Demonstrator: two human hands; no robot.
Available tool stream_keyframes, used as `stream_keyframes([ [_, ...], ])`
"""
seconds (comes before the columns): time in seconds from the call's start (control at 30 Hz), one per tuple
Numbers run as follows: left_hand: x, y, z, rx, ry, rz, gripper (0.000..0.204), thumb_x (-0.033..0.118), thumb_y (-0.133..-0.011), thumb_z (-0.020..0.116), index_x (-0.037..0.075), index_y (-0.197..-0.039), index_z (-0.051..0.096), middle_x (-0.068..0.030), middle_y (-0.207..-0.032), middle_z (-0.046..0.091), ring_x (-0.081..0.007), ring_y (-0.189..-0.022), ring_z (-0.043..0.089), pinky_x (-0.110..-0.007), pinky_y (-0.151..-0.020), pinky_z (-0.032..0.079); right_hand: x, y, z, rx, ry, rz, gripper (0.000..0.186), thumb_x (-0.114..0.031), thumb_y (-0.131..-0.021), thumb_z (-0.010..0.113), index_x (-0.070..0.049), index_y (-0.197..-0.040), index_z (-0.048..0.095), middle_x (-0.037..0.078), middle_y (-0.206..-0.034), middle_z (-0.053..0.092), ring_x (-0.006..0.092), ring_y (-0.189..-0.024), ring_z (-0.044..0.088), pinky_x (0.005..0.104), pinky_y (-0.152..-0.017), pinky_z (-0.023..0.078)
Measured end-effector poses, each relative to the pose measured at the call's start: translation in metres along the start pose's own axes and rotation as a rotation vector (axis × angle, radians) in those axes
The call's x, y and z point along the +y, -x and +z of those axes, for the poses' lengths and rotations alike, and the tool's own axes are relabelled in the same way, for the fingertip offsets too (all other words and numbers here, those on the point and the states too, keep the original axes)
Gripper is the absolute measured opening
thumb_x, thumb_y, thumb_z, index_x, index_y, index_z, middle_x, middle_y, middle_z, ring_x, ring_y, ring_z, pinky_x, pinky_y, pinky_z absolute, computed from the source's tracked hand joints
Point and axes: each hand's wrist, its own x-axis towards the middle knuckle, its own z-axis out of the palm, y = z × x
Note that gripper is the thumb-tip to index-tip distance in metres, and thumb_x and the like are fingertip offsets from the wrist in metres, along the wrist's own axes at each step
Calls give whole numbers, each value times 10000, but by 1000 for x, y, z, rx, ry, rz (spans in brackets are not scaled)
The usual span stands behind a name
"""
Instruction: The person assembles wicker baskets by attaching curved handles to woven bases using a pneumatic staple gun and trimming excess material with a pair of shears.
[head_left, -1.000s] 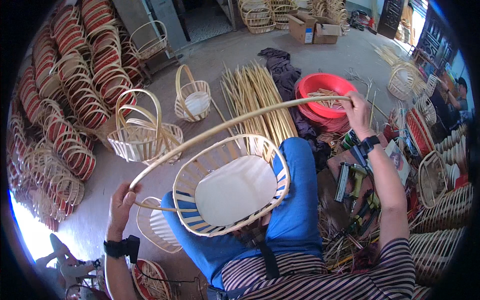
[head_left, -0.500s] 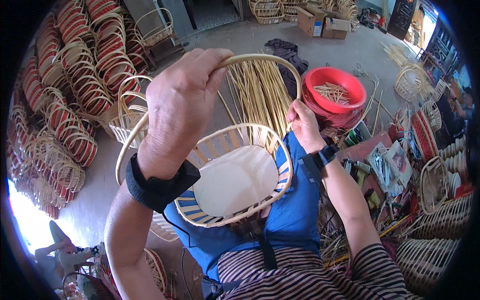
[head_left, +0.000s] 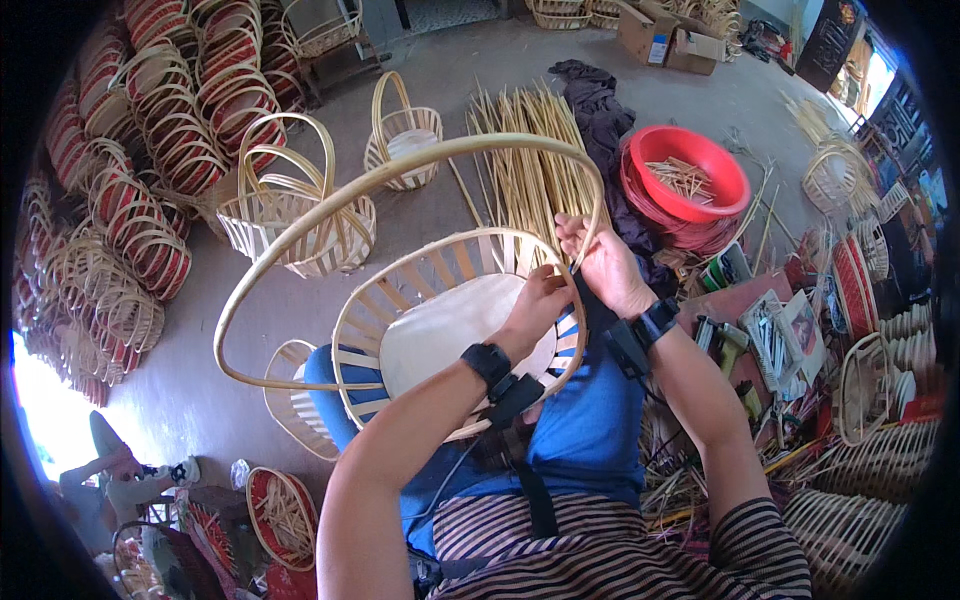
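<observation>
A pale split-wood basket (head_left: 352,300) with a flat oval base rests on my lap, tilted toward me. Its long bent handle (head_left: 400,163) arches high over the far side and comes down at the left and right ends. At the right end, my right hand (head_left: 608,268) pinches the handle's lower part from outside the rim. My left hand (head_left: 533,315) reaches across the inside of the basket, its fingers curled at the same right-hand rim beside the handle end. What its fingertips grip there is too small to make out.
Finished-looking handled baskets (head_left: 290,245) stand on the floor ahead, left of a bundle of thin sticks (head_left: 535,150). A red basin (head_left: 720,195) of short wooden pegs sits to the right, near a tray of tools (head_left: 775,340). Stacked baskets (head_left: 160,110) fill the far left.
My left hand has let go of the handle's top and come down inside the basket to the right rim. The handle's left side has swung outward; my right hand stays at its right end.
</observation>
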Motion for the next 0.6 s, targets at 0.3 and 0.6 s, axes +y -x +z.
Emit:
stream_keyframes([
  [0.3,29,10,15,243,-308,238,293,113,-701,537,-32,-930,429,-75,-763,501,-139,-670,497,-266,-562,414,18,21,19,-77,-101,208,325,-165,-812,396,-30,-1106,412,45,-991,494,118,-911,475,229,-818,349],
  [0.6,104,68,-4,56,-362,-101,134,150,-767,475,29,-716,502,42,-465,361,-49,-390,317,-211,-361,229,-9,55,20,98,-41,427,315,-347,-808,473,-101,-1004,469,0,-893,502,130,-851,480,316,-757,395],
])
